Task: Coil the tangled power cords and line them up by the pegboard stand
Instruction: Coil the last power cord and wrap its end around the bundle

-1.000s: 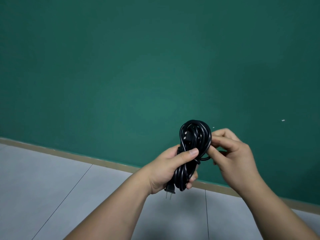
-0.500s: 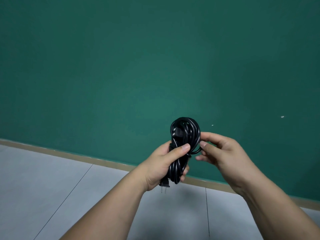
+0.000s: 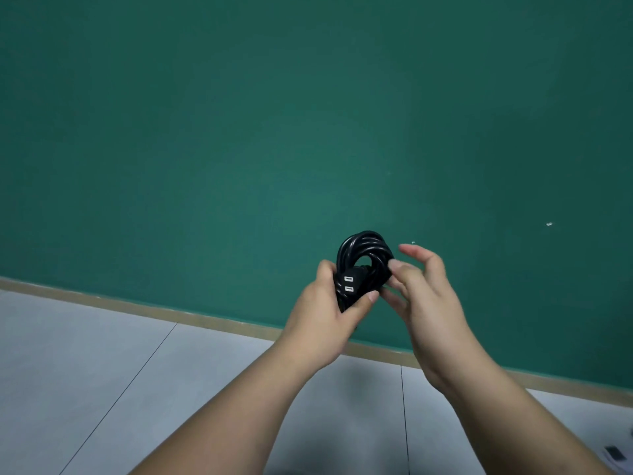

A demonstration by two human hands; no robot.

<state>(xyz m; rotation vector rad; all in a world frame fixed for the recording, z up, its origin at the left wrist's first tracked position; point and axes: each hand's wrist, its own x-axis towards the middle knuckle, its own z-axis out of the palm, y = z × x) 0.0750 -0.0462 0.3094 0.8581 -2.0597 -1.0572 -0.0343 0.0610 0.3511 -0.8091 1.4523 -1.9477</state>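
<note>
- Right, our left hand (image 3: pixel 325 313) is wrapped round the lower half of the coiled black power cord (image 3: pixel 368 248), thumb laid across the front. That's a firm, closed grip on the bundle.
- Our right hand (image 3: pixel 424 303) sits just to the right, fingers loose and spread, holding nothing. Its thumb tip looks to be touching the coil's right edge.
- To finish this step well, we'd squeeze at the waist with the left so the loops can't spring apart. The free right hand can press any stray turn flat before we set the coil down.
- We're holding the bundle up in the air, with the green wall (image 3: pixel 239 132) far behind it and the grey floor (image 3: pixel 102 371) below.
- Its long axis stands roughly upright, rounded loop end on top and bottom end hidden in our fist.
- The connector (image 3: pixel 348 283), with two pale slots, lies on the left of the loop, its face turned back toward us.
- No pegboard stand in view, so the lining up is not yet done.
</note>
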